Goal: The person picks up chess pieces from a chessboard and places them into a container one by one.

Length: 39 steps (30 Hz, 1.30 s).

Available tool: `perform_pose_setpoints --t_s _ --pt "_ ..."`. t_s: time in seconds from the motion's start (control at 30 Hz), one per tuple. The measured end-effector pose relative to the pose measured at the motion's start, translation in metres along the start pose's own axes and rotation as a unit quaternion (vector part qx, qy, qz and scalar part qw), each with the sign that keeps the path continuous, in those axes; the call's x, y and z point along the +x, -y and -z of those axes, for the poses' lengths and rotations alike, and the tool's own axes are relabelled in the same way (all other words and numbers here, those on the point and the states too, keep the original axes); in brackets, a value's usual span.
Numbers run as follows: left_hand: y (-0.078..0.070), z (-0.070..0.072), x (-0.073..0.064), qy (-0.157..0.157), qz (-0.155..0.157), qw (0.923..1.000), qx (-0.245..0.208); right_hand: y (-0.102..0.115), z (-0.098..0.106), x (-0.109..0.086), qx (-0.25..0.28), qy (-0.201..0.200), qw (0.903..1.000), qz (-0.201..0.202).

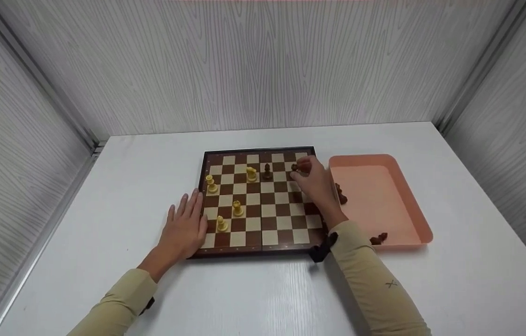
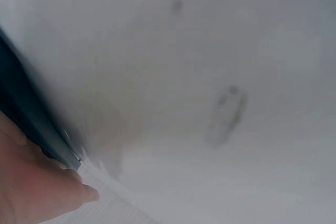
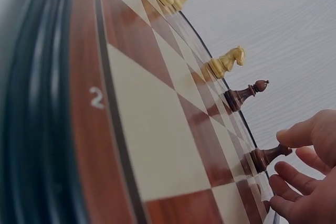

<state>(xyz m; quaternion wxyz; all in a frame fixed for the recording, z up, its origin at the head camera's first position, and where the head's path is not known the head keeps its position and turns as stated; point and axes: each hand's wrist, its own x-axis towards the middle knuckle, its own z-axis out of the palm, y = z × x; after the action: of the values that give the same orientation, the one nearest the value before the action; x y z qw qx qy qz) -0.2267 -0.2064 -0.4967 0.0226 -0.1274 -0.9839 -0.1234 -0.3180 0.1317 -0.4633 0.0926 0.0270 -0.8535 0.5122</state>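
A brown-and-cream chessboard lies on the white table. My right hand is over its far right part, thumb and fingers pinching the top of a dark brown chess piece. Its base is down at the board surface, and its head is partly hidden by the fingers. To the left of it stand a dark bishop and a cream knight. My left hand rests along the board's left edge with fingers straight and thumb at the rim.
Several other cream pieces stand on the left half, including one with a notched crown and a smaller one. Right of the board sits a pink tray, with dark pieces lying in it. A grained wall rises behind.
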Motion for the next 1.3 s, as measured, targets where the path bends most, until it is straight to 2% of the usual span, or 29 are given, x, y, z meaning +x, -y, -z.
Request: perform_pose_setpoints --t_s 0.23,0.6,1.0,1.3 --pt "0.0 -0.0016 0.0019 -0.004 -0.001 1.0 -0.005 0.0009 -0.0013 0.0029 0.007 -0.019 0.9998 0.001" --pt "0.0004 -0.002 0.001 -0.004 0.003 1.0 -0.005 -0.0005 -0.0069 0.0088 -0.021 -0.032 0.9993 -0.001" --pt "0.0008 -0.0013 -0.0006 -0.001 0.002 1.0 -0.004 -0.0054 -0.0093 0.0081 -0.022 -0.039 0.9988 0.018" --pt "0.0002 -0.0002 -0.0007 -0.001 0.001 1.0 -0.005 -0.0062 -0.0075 0.0052 -0.005 -0.035 0.9981 0.05"
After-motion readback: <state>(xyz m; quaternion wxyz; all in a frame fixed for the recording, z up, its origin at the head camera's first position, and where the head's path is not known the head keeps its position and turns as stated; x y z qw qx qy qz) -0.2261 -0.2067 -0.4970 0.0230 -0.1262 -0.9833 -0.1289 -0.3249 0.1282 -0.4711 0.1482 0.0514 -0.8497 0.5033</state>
